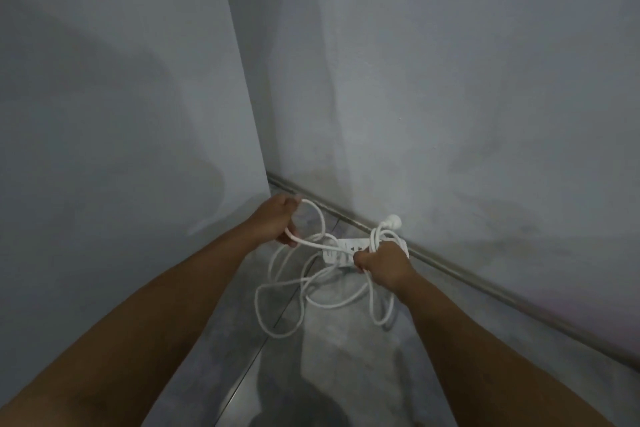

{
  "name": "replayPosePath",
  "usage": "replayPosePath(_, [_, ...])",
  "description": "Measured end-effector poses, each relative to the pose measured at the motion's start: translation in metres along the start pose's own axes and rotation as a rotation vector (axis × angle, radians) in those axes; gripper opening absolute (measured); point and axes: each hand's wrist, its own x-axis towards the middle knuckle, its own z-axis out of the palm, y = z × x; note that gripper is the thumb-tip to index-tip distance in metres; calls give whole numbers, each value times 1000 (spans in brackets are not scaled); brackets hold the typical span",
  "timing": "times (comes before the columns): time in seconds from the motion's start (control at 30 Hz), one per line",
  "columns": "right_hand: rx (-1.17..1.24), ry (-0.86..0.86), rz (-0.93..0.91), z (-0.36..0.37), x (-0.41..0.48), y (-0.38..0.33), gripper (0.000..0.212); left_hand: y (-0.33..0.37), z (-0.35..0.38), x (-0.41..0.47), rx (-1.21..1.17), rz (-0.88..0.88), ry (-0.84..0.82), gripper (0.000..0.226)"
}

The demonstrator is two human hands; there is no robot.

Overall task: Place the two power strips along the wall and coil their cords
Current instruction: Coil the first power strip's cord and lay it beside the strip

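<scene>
One white power strip (341,251) lies on the floor close to the wall's base, partly hidden behind my right hand. My right hand (381,262) is shut on several gathered loops of its white cord (287,288), just in front of the strip. The round white plug (393,218) sticks up behind that hand, near the wall. My left hand (277,222) is shut on a stretch of the same cord, held up to the left of the strip. Loose loops hang down and spread on the floor between my forearms. I see no second power strip.
Two grey walls meet in a corner (268,180) just behind my left hand. A metal skirting strip (485,282) runs along the right wall's base. The floor (346,357) is grey polished tile with a seam running diagonally under the cord.
</scene>
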Motion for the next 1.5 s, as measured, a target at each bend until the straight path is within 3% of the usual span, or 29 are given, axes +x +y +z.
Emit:
replayPosePath(0.07, [0,42,-11,10,-2,0,26,-2,5,4,-93,-183,87,33])
replayPosePath(0.13, [187,13,5,11,-3,-4,20,-12,6,4,-7,-243,143,22])
replayPosePath(0.23, [561,-168,59,-2,-3,-19,21,-30,1,0,639,-54,126,32])
replayPosePath(0.3, [682,-296,78,-9,-2,-29,27,-35,4,-5,973,178,138,33])
replayPosePath(0.37, [711,-345,69,-10,-1,-37,27,-32,10,-8,1077,556,54,35])
replayPosePath(0.43, [752,-340,84,-9,0,-39,24,-30,19,-16,937,696,-102,29])
replayPosePath(0.53, [740,-272,98,-14,2,-32,23,-27,26,-32,232,240,-200,21])
replayPosePath(0.6, [679,-224,101,-14,2,-24,25,-23,26,-35,-23,28,-334,28])
replayPosePath(0.67, [673,-189,117,-12,1,-20,25,-19,25,-35,22,8,-457,43])
replayPosePath(0.83, [747,-39,48,-15,5,-32,23,-21,25,-36,10,40,-631,26])
replayPosePath(0.9, [755,-35,5,-21,8,-39,25,-24,27,-34,145,103,-707,21])
replayPosePath(1.03, [1063,-217,34,-45,7,-59,25,-44,29,-29,548,146,-735,26])
replayPosePath(1.13, [1231,-505,64,-77,2,-75,25,-68,29,-27,731,106,-673,31])
replayPosePath(1.23, [1081,-793,69,-107,-7,-85,31,-76,29,-17,737,48,-512,30])
replayPosePath(1.3, [921,-881,79,-119,-14,-87,35,-74,29,-9,731,-31,-448,40])
replayPosePath(1.4, [600,-870,151,-116,-22,-86,30,-65,31,-2,613,-175,-389,62])
replayPosePath(1.5, [272,-806,291,-89,-23,-74,30,-47,36,5,450,-219,-233,61])
